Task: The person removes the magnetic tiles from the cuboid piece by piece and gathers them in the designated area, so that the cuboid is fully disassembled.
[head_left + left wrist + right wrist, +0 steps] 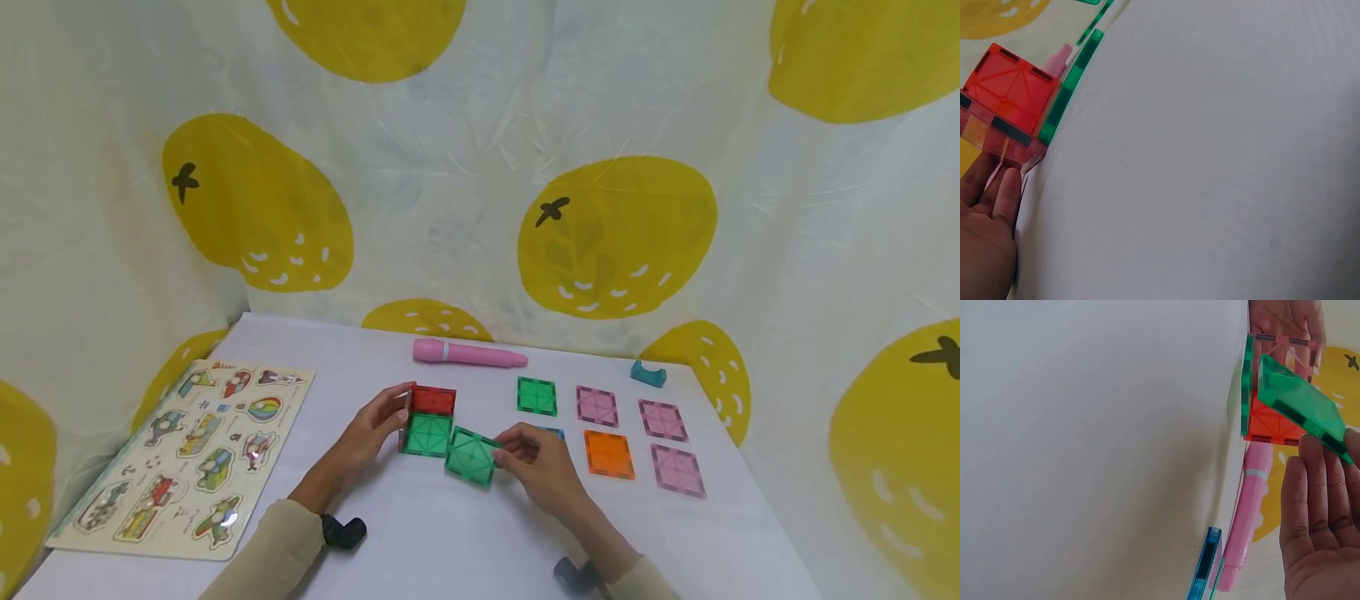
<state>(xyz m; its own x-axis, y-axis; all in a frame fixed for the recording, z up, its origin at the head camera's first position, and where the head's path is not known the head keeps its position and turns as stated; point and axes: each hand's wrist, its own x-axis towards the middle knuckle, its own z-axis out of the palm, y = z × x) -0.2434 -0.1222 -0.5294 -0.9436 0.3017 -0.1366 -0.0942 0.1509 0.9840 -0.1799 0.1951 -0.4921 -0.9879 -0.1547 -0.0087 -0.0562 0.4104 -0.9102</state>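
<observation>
A clear green magnetic tile (pixel 428 436) lies flat, with a red tile (pixel 434 400) upright at its back edge and a pink tile (pixel 1025 139) upright along its left side. My left hand (pixel 369 431) holds the pink tile, fingers against its outer face and thumb at the top edge. Between thumb and fingers, my right hand (pixel 542 467) pinches a second green tile (pixel 471 457) by its right side. That tile is tilted in the air, just right of the joined tiles. In the right wrist view it overlaps the red and pink tiles.
Right of the hands lie another green tile (pixel 537 396), an orange tile (pixel 609 454), several pink tiles (pixel 597 407) and a blue tile (pixel 553 432) partly hidden by my right hand. A pink pen (pixel 472 353) and teal piece (pixel 648 373) lie behind; a picture puzzle board (pixel 187 458) is left.
</observation>
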